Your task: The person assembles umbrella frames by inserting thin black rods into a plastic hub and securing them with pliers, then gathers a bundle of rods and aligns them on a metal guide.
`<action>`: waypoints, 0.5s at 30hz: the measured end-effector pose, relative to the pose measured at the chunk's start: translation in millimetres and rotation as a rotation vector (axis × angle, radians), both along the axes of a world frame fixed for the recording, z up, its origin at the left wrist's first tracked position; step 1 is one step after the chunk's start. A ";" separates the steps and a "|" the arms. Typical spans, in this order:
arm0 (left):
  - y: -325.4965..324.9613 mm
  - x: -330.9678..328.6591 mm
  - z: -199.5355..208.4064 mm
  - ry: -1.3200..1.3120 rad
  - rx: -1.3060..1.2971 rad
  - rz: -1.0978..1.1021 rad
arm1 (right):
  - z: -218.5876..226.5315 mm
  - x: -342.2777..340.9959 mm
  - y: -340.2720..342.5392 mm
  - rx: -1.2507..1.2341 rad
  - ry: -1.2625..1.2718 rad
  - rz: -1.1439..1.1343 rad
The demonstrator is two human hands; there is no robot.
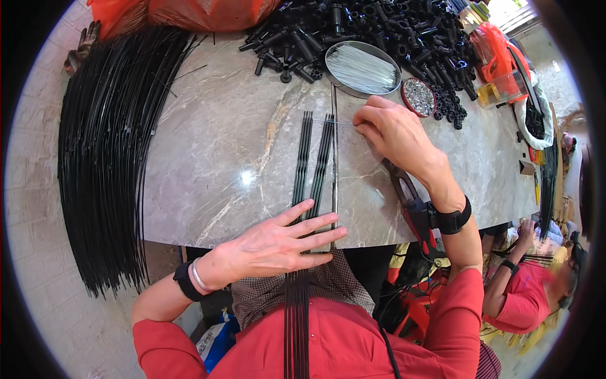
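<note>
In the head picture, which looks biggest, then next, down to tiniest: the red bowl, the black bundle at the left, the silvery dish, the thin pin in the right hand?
1. Black bundle
2. Silvery dish
3. Red bowl
4. Thin pin, in the right hand

In front of me spreads a grey stone-look tabletop (202, 177) with pale and rusty veins, its near edge bowed by the lens. A small white glare (246, 178) shines on its polished surface. Off to my left I see a whitish surface (31, 208) patterned like brick or tile; I can't tell whether it is wall or floor. At my upper right, daylight glows in a bright opening (503, 10), near a pale wall (548, 54). Below the table, on my right, a red plastic stool (416, 314) shows partly.
</note>
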State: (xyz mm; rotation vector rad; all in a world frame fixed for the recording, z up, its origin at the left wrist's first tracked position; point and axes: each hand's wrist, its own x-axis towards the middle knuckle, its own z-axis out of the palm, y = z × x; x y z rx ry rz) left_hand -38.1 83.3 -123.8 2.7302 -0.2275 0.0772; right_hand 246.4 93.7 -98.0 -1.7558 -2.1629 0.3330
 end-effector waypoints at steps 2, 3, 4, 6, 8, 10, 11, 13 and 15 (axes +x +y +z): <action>-0.4 -0.8 0.5 0.008 0.002 0.005 | -2.1 -5.2 1.6 -0.006 -0.067 -0.022; -0.5 -0.3 0.7 0.015 0.003 0.009 | -4.2 -6.0 1.9 -0.006 -0.064 -0.023; -0.8 0.0 0.4 0.018 0.003 0.007 | -6.4 -6.7 2.0 0.007 -0.118 -0.009; -2.1 -0.7 -0.4 0.014 -0.005 0.037 | -8.2 -8.2 1.8 0.020 -0.171 0.004; -3.1 -1.8 0.7 0.004 0.006 0.059 | -8.2 -10.3 1.4 0.039 -0.269 0.046; -3.2 -1.9 1.7 -0.008 0.018 0.082 | -7.4 -14.3 1.2 0.054 -0.306 0.044; -2.8 -1.5 1.9 0.006 0.015 0.074 | -7.3 -16.5 1.2 0.069 -0.344 0.043; -2.4 -0.5 1.7 0.019 0.012 0.065 | -6.9 -19.6 1.1 0.064 -0.378 0.027; -2.2 0.0 1.1 0.007 0.007 0.060 | -7.4 -22.2 2.0 0.060 -0.413 0.012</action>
